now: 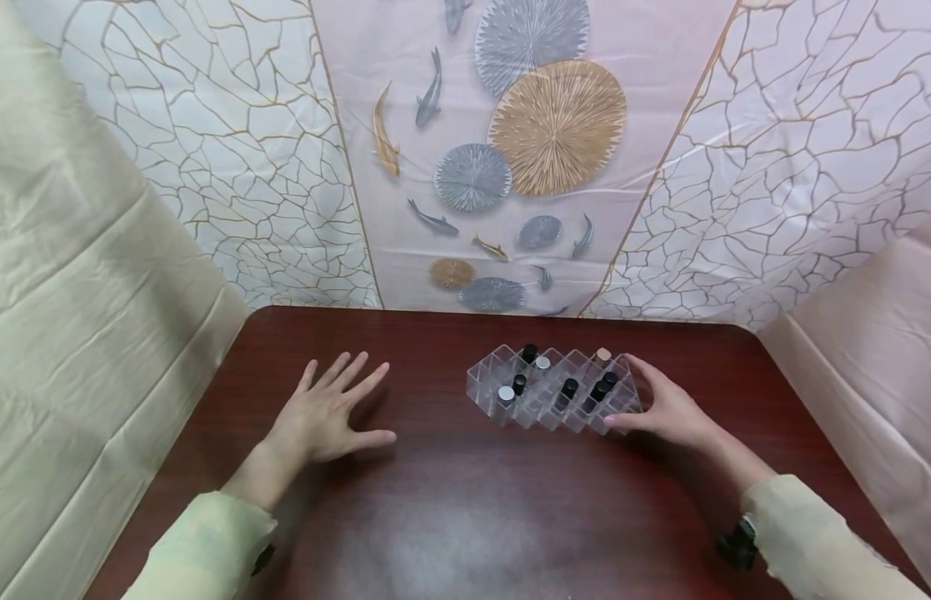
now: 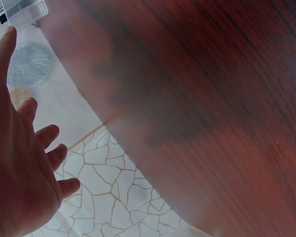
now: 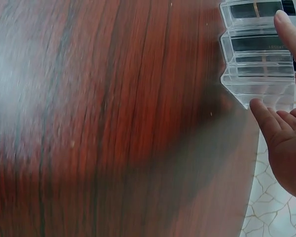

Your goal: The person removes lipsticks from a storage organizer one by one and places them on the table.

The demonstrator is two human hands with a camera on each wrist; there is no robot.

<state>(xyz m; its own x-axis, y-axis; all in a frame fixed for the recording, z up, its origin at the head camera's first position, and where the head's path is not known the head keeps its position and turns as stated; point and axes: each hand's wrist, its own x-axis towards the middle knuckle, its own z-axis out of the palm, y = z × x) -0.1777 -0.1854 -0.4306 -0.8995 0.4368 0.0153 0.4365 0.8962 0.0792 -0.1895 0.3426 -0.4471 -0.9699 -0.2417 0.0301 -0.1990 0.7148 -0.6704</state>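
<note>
A clear plastic lipstick holder (image 1: 536,408) with zigzag walls stands upright on the dark red table, towards the back and right of the middle. Several small tubes stand in its slots: most have black caps (image 1: 569,387), two have white tops (image 1: 506,393), and one has a pinkish cap (image 1: 603,356). My right hand (image 1: 671,408) holds the holder's right end, thumb along the front and fingers round the far side. In the right wrist view, the thumb and fingertips lie against its clear walls. Off to the left, my left hand (image 1: 326,412) is spread over the table, holding nothing.
The brown-red wooden table (image 1: 450,517) has rounded back corners. Behind it hangs a patterned cloth (image 1: 473,250) with fish and round leaf shapes. Beige cloth (image 1: 97,350) closes the left side, and similar cloth (image 1: 878,333) the right.
</note>
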